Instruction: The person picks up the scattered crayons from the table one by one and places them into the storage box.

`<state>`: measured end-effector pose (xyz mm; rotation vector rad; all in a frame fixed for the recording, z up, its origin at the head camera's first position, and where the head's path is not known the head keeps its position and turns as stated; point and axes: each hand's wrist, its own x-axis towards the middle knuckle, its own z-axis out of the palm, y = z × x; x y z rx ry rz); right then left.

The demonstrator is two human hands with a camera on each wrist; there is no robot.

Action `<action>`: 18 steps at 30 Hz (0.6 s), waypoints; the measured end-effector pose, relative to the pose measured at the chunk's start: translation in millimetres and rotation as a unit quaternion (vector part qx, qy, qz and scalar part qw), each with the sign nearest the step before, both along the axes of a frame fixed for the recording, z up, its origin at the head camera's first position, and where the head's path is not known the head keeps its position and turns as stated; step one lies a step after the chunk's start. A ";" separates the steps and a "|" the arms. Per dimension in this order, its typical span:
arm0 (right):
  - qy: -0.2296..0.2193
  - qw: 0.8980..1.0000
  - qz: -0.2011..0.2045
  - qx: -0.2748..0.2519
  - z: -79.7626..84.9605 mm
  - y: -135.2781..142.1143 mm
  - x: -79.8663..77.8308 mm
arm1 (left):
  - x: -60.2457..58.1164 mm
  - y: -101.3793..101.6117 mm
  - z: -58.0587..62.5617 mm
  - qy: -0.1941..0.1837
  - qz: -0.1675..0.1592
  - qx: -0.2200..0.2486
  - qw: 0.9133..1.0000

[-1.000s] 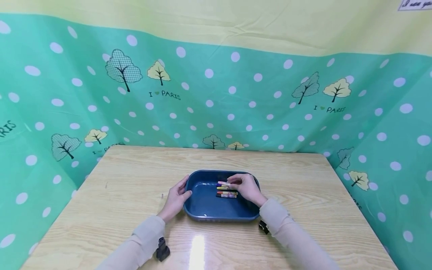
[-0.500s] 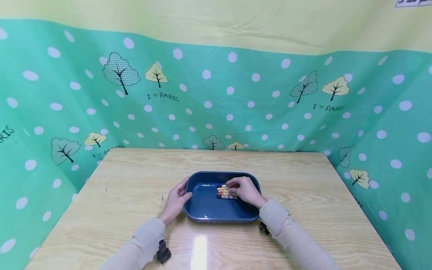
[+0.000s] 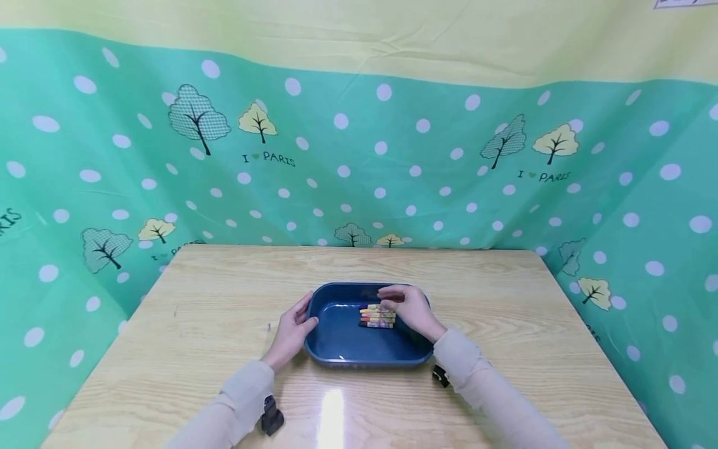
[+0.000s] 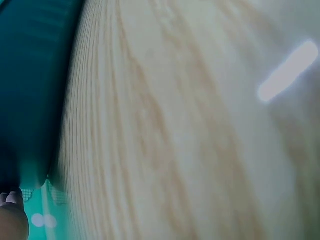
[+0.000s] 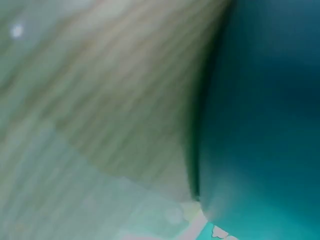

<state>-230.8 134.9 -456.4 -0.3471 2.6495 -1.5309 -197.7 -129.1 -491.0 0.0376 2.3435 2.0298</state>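
Observation:
Several crayons [image 3: 377,316] lie side by side in a short stack of rows inside a dark blue oblong tub [image 3: 336,358], right of its middle. My right hand [image 3: 412,310] hovers over their right ends, fingers bent and thumb apart from them; no crayon shows between them. At the tub's left end, my left hand [image 3: 291,330] holds the rim, thumb over the edge and fingers along the outside wall. The left wrist view has the tub's side [image 4: 35,90] and a bit of hand [image 4: 12,220]. In the right wrist view, the tub's wall [image 5: 265,125] is blurred and no fingers show.
The tub stands on a light wood-grain table [image 3: 224,274]. Green dotted cloth [image 3: 314,187] with printed trees hangs behind and at both sides. A black wrist camera [image 3: 272,416] sits under the left sleeve, another [image 3: 440,375] under the right.
My right hand dipped onto the crayons, where a pale one was at its fingertips, then lifted slightly off. The crayons now lie closer together. My left hand has stayed on the rim.

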 end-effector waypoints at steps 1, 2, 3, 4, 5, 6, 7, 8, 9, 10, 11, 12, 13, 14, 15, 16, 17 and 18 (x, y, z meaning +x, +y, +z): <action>-0.001 1.000 -0.001 -0.006 1.7 1.6 0.9 | 0.3 -0.3 0.5 0.000 -0.002 0.001 1.000; -0.003 1.000 -0.001 -0.011 3.8 3.6 2.0 | 0.6 -0.5 1.0 -0.001 -0.002 0.003 1.000; -0.006 1.000 -0.001 -0.013 6.7 6.1 3.5 | 0.7 -0.9 1.6 0.000 -0.001 0.003 1.000; -0.008 1.000 0.001 -0.015 9.9 10.1 5.5 | 0.9 -0.6 2.2 0.000 -0.002 0.001 1.000; -0.012 1.000 0.001 -0.015 17.5 13.3 9.5 | 0.7 -0.5 2.4 0.001 -0.002 0.000 1.000; -0.013 1.000 0.001 -0.015 21.2 17.8 10.9 | 0.4 -0.6 2.6 -0.001 -0.001 -0.001 1.000; -0.015 1.000 0.000 -0.014 24.7 23.0 12.1 | 0.1 -0.6 2.7 -0.001 0.000 -0.002 1.000; -0.016 1.000 -0.002 -0.013 28.2 28.5 13.5 | -0.2 -0.7 2.8 -0.002 0.002 -0.004 1.000; -0.017 1.000 -0.002 -0.012 31.9 34.3 14.7 | -0.2 -0.8 3.0 -0.003 0.001 -0.005 1.000; -0.017 1.000 -0.003 -0.011 34.9 40.6 15.8 | 0.1 -0.8 2.8 -0.004 0.000 -0.006 1.000; -0.017 1.000 -0.004 -0.008 37.6 46.7 16.6 | 0.0 -0.7 2.4 -0.004 -0.001 -0.005 1.000; -0.012 1.000 -0.003 -0.006 35.5 54.3 15.3 | 0.4 -0.4 2.6 -0.006 -0.002 -0.006 1.000; -0.009 1.000 -0.004 -0.003 36.8 60.7 16.4 | 0.6 0.0 2.5 -0.006 -0.003 -0.005 1.000; -0.004 1.000 -0.006 0.001 37.7 67.0 17.9 | 1.1 0.3 2.7 -0.006 -0.003 -0.006 1.000; 0.001 1.000 -0.007 0.002 38.2 72.8 19.1 | 1.3 0.6 2.8 -0.006 -0.003 -0.007 1.000; 0.007 1.000 -0.013 0.001 37.6 78.2 20.4 | 1.5 0.8 2.7 -0.005 -0.003 -0.009 1.000; 0.010 1.000 -0.019 0.000 36.5 83.1 22.2 | 1.4 1.1 2.8 -0.005 -0.004 -0.009 1.000; 0.012 1.000 -0.026 -0.002 35.1 87.6 24.7 | 1.1 1.2 2.6 -0.005 -0.003 -0.010 1.000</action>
